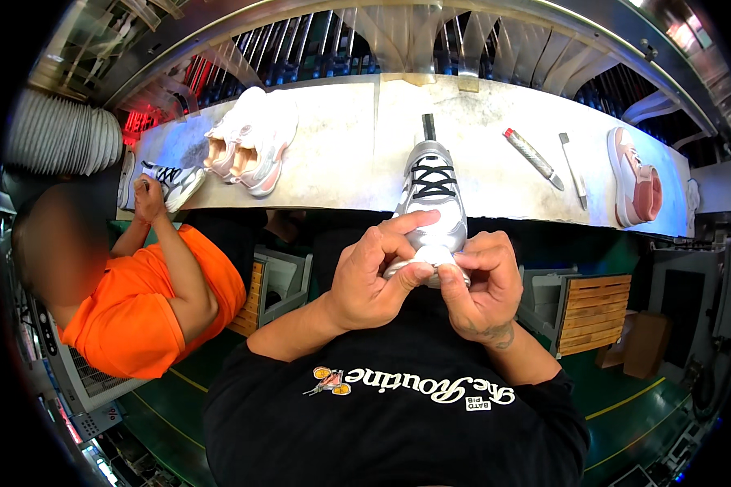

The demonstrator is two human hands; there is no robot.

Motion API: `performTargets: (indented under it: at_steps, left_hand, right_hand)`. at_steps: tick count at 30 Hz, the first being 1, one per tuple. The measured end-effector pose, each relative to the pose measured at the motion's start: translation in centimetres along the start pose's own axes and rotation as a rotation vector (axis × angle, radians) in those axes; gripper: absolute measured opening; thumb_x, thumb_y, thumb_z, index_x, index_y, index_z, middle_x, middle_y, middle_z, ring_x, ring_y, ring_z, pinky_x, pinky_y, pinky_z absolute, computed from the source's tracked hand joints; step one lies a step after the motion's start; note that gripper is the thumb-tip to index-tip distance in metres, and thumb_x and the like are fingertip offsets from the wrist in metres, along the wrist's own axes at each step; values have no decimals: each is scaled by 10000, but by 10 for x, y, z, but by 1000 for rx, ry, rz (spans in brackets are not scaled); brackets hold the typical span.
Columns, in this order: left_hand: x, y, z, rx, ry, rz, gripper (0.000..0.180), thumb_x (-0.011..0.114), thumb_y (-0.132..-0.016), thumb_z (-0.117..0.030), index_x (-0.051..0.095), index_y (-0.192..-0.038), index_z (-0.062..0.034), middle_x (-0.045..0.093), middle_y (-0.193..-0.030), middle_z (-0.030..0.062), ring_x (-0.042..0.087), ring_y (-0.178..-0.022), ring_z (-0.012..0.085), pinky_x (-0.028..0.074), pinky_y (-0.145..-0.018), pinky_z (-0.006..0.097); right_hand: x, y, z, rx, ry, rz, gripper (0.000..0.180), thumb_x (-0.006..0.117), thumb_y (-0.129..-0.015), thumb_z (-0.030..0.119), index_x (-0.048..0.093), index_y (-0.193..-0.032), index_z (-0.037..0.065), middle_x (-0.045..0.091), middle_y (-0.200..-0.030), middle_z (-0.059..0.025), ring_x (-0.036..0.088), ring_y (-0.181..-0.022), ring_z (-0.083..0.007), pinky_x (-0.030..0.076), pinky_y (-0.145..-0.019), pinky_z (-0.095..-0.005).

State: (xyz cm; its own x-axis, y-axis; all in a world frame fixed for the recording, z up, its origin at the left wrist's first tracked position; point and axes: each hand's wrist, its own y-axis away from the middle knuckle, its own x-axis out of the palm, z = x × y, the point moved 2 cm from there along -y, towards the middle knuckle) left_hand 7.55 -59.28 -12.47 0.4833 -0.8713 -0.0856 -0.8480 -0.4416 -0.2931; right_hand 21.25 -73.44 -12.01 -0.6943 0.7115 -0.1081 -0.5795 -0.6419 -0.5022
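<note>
A silver-grey and white sneaker [434,180] with crossed black laces is in front of me, its toe pointing toward my body and reaching past the table's near edge. A dark upright strip stands up at its heel end. My left hand [372,274] grips the left side of the toe, with a finger over the upper and the thumb at the front rim. On the other side, my right hand [489,280] pinches the toe's front edge between thumb and bent fingers. Both thumbs are close together at the toe tip, where bright glare hides fine detail.
A pale worktable [333,154] runs across. On it are white-and-pink sneakers [256,154] at left, and a red-ended tool [534,158], a slim white tool [573,170] and a pink shoe [632,177] at right. At left, a person in orange [154,300] handles another sneaker.
</note>
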Motion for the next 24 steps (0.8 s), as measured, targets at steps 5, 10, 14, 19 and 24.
performTargets:
  at_steps: [5,10,14,19,24]
  left_hand:
    - [1,-4,2,15,75,-3,340,719,-1087,-118,401,-1172,-31,574,-1518,375,669,-1216,206,575,-1023,349]
    - [4,-9,-13,0,214,77,394,718,-1054,-13,358,-1211,-44,546,-1533,377,643,-1314,268,553,-1110,401]
    - [5,-16,-39,42,-47,115,551,855,-938,-37,438,-1296,-22,613,-1469,300,710,-1255,292,631,-1005,393]
    - [-3,-12,-58,140,-528,-82,619,1028,-748,-146,616,-1193,-20,655,-1254,189,734,-966,264,640,-781,360]
    - [-6,-12,-49,197,-556,-174,549,1073,-667,-237,661,-977,-47,631,-922,100,637,-795,232,516,-627,342]
  right_hand:
    - [-3,3,-7,222,-150,-45,320,886,-901,84,632,-1082,13,644,-970,-119,567,-776,-146,462,-650,-282]
    - [-29,-29,14,76,260,164,465,914,-836,221,661,-1151,-9,663,-1053,-142,618,-903,-253,523,-834,-375]
    - [-29,-39,21,-81,284,279,499,856,-871,220,710,-1287,-15,703,-1179,-178,653,-1159,-395,531,-1037,-497]
    - [-25,-39,16,-41,162,419,382,721,-1000,180,723,-1327,-16,727,-1333,-218,645,-1339,-458,510,-1126,-511]
    - [-21,-42,18,-30,174,414,356,660,-1042,179,705,-1319,-39,726,-1324,-239,642,-1364,-456,506,-1141,-513]
